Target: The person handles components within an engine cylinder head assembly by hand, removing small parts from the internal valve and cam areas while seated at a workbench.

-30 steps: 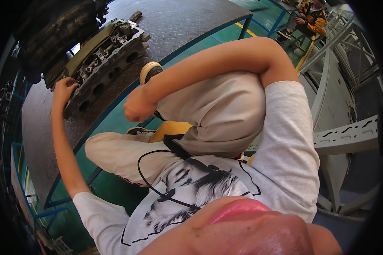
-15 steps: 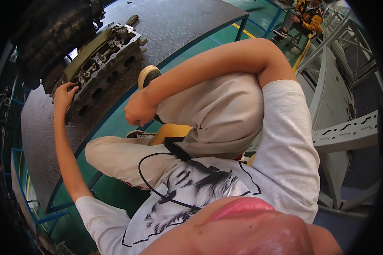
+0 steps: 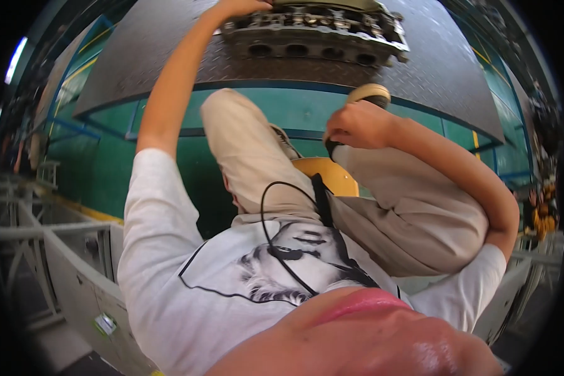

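Observation:
An engine cylinder head (image 3: 316,39) lies on the metal table, its row of dark oval ports facing me and valve gear showing along the top. My left hand (image 3: 239,7) is at its left end, partly cut off by the upper edge of the view. The fingers there are drawn together, and whatever they pinch cannot be made out. Above my raised right leg, my right hand (image 3: 360,124) is curled closed beside my shoe (image 3: 373,94). Nothing shows in it.
The table (image 3: 147,66) has a patterned steel top and a blue frame. I sit on a yellow seat (image 3: 329,174). A black cable (image 3: 263,210) loops over my shirt. Grey metal framework (image 3: 75,263) stands behind me at left. Another person (image 3: 545,213) is at the far right.
My view has swung to the left, so the cylinder head now sits at the top centre, nearly level. My left hand stays at its left end. My right hand remains closed near the shoe.

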`<state>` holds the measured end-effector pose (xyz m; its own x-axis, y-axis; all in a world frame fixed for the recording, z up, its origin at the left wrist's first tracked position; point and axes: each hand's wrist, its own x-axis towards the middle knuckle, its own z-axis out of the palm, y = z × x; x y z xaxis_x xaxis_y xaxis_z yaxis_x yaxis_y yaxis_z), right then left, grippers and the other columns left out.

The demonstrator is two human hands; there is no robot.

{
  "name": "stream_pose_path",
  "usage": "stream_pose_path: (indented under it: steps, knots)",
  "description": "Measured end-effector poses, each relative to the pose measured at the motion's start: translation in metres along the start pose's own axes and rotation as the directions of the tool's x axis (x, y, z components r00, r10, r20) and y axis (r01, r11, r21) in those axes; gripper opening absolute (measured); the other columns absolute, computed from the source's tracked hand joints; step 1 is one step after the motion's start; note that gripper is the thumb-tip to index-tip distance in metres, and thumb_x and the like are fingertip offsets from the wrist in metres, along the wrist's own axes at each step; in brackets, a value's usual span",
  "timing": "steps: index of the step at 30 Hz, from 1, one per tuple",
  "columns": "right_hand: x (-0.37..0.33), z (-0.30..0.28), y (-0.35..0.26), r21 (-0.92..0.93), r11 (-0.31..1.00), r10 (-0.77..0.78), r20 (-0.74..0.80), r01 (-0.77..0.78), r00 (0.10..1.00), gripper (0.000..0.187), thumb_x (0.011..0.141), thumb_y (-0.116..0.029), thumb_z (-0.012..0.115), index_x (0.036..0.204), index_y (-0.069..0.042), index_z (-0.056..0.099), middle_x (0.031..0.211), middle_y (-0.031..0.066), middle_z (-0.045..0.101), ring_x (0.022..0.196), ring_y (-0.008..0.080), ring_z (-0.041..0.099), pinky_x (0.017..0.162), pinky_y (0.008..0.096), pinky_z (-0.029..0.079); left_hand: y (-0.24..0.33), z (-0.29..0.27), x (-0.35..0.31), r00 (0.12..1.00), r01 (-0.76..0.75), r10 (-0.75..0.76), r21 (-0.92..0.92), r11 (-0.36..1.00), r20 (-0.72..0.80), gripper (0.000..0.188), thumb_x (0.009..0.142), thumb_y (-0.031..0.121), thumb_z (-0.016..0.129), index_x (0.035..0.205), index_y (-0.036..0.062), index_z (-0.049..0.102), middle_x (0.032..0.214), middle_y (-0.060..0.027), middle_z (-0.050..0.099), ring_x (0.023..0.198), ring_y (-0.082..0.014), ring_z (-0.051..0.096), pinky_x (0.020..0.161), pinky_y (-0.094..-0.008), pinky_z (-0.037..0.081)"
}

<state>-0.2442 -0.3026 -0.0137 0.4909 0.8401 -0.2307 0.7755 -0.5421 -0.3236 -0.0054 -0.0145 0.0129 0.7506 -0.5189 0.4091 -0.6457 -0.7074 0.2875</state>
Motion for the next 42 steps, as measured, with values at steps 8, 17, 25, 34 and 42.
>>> stream_pose_path:
  steps: [8, 17, 25, 34, 42]
  knots:
    - [0.017, -0.006, -0.014, 0.032, 0.999, -0.039, -0.077, 0.042, 0.996, 0.010, 0.077, -0.014, 0.059, 0.077, -0.004, 0.061, 0.076, 0.0118, 0.062, 0.074, 0.0316, 0.060, 0.065, 0.0404, 0.047, -0.023, 0.000, -0.023, 0.987, -0.057, 0.026, 0.194, 0.979, 0.159, 0.020, 0.076, 0.021, 0.068, 0.090, 0.0060, 0.069, 0.084, -0.0111, 0.067, 0.077, -0.0236, 0.064, 0.071, -0.0348, 0.050]
    - [0.012, -0.005, -0.011, 0.062, 0.997, -0.047, -0.099, 0.054, 0.994, 0.010, 0.078, -0.014, 0.059, 0.077, -0.003, 0.060, 0.076, 0.0117, 0.062, 0.073, 0.0318, 0.059, 0.065, 0.0406, 0.046, -0.005, 0.008, -0.010, 0.971, 0.045, -0.138, 0.416, 0.908, 0.196, 0.017, 0.073, 0.022, 0.071, 0.085, 0.0105, 0.070, 0.082, -0.0073, 0.068, 0.079, -0.0239, 0.065, 0.070, -0.0358, 0.051]
    - [0.012, -0.002, -0.009, 0.059, 0.997, -0.045, -0.093, 0.051, 0.995, 0.010, 0.077, -0.014, 0.059, 0.077, -0.003, 0.059, 0.076, 0.0117, 0.062, 0.074, 0.0317, 0.059, 0.065, 0.0408, 0.046, -0.007, 0.008, -0.005, 0.957, 0.094, -0.194, 0.401, 0.911, 0.217, 0.018, 0.071, 0.022, 0.075, 0.082, 0.0094, 0.070, 0.082, -0.0079, 0.068, 0.079, -0.0239, 0.065, 0.069, -0.0350, 0.050]
    - [0.011, -0.005, -0.010, 0.057, 0.996, -0.054, -0.160, 0.064, 0.986, 0.009, 0.077, -0.013, 0.059, 0.077, -0.004, 0.060, 0.075, 0.0115, 0.062, 0.073, 0.0313, 0.059, 0.064, 0.0398, 0.047, 0.005, 0.005, 0.002, 0.942, 0.148, -0.261, 0.438, 0.887, 0.210, 0.019, 0.067, 0.023, 0.077, 0.079, 0.0098, 0.069, 0.080, -0.0072, 0.068, 0.078, -0.0241, 0.065, 0.068, -0.0362, 0.050]
    - [0.012, -0.002, -0.009, 0.071, 0.990, -0.102, -0.240, 0.122, 0.965, 0.008, 0.077, -0.013, 0.058, 0.078, -0.004, 0.060, 0.076, 0.0108, 0.062, 0.072, 0.0307, 0.060, 0.064, 0.0395, 0.047, -0.013, 0.003, 0.006, 0.937, 0.132, -0.254, 0.427, 0.894, 0.241, 0.022, 0.065, 0.025, 0.079, 0.079, 0.0108, 0.069, 0.081, -0.0076, 0.068, 0.081, -0.0248, 0.065, 0.069, -0.0368, 0.050]
